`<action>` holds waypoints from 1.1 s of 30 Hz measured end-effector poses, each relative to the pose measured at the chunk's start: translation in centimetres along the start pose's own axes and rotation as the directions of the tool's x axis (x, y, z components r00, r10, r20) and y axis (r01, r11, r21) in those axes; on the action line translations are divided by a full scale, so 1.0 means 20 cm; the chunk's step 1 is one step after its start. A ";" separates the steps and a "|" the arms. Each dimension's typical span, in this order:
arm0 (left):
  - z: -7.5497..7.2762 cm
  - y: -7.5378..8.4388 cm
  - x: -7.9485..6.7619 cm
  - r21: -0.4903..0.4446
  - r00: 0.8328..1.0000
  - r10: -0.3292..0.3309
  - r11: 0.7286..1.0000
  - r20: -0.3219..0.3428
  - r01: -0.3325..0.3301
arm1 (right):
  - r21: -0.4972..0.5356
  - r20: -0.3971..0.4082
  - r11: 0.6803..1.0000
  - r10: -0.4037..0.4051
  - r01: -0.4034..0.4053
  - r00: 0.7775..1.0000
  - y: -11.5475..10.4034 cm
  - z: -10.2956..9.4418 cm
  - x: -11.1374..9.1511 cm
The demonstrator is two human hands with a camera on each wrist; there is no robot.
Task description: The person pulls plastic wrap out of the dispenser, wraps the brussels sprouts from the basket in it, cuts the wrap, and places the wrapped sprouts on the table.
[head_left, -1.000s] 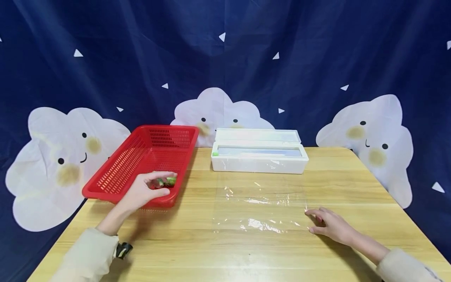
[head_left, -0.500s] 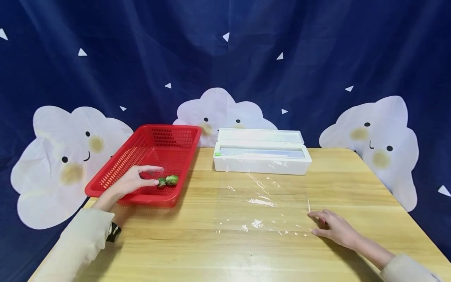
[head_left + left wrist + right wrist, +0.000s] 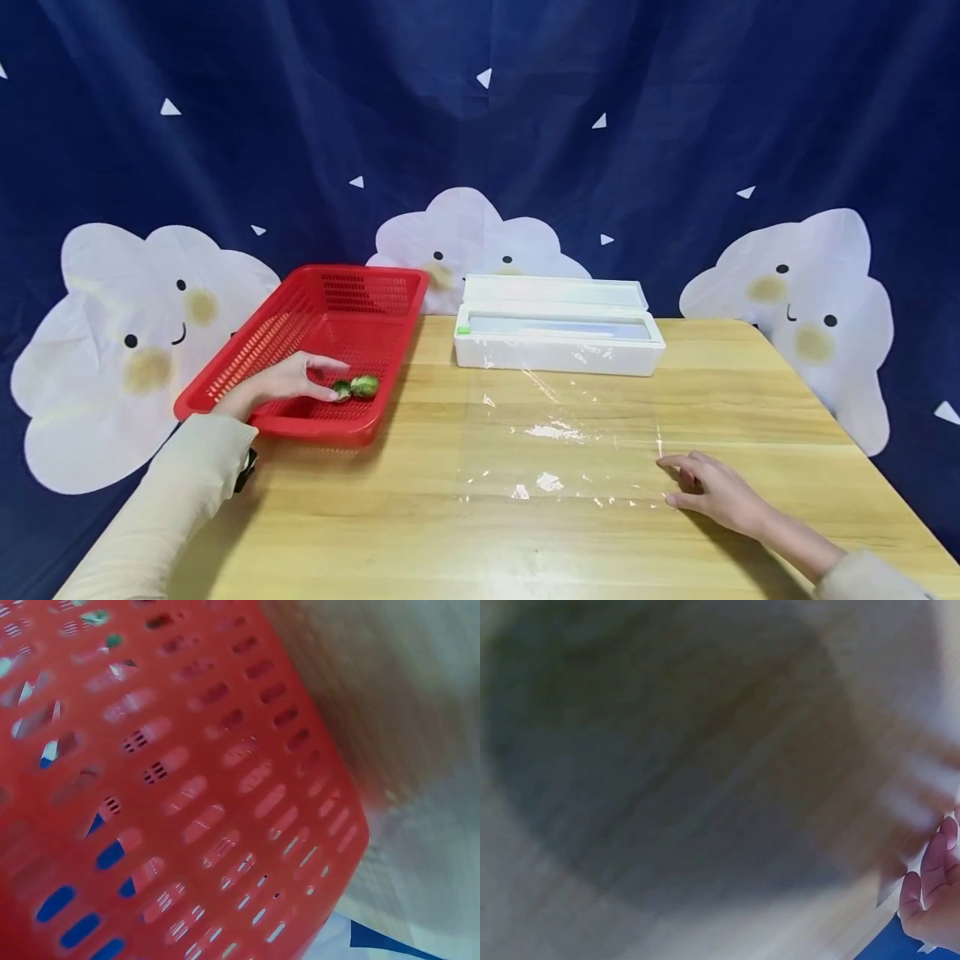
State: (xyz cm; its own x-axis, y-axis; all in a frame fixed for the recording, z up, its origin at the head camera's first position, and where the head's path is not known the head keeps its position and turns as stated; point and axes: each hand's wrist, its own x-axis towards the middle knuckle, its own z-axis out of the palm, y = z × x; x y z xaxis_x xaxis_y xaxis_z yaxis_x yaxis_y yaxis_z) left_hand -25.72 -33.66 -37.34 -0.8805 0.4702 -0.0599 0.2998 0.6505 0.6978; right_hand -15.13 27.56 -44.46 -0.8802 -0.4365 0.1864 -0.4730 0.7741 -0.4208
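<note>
Two green Brussels sprouts (image 3: 365,386) lie side by side on the floor of a red slotted basket (image 3: 300,427), near its front right corner. My left hand (image 3: 288,379) reaches in over the basket's near side, thumb tip right at the left sprout and fingers stretched out above it. The left wrist view is filled by the basket's wall (image 3: 225,780), which hides that hand. A sheet of clear cling film (image 3: 555,433) lies flat on the table. At its right edge my right hand (image 3: 716,492) rests, with index finger and thumb apart; its fingers (image 3: 934,874) show at the corner of the right wrist view.
Behind the film stands a white cling film dispenser (image 3: 558,354) with its lid raised and a green slider at the left end. The film runs out from its front. A dark blue curtain with cloud prints (image 3: 480,108) hangs behind the wooden table (image 3: 465,550).
My left hand first draws back left from over the sprouts, uncovering them, then comes slightly forward to the left sprout. My right hand stays at the film's edge. The view shifts a little.
</note>
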 end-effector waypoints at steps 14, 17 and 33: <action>0.03 -0.06 0.04 0.107 0.999 -0.014 0.994 0.037 0.010 | 0.026 -0.018 0.999 -0.038 0.039 0.999 0.01 0.01 0.00; 0.03 -0.07 0.05 0.185 0.999 -0.026 0.983 0.019 0.022 | 0.024 -0.024 0.999 -0.038 0.039 0.999 0.01 0.01 0.00; 0.02 -0.07 0.05 0.366 0.998 0.043 0.929 0.039 -0.054 | -0.009 -0.057 0.999 -0.048 0.047 0.997 0.02 0.02 0.00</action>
State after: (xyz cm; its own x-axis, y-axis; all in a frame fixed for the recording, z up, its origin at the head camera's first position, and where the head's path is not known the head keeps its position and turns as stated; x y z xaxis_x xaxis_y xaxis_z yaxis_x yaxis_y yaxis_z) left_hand -26.88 -33.77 -38.71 -0.8521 0.5203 -0.0575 0.4605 0.7973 0.3903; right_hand -15.21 27.71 -44.95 -0.8574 -0.4463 0.2563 -0.5144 0.7565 -0.4038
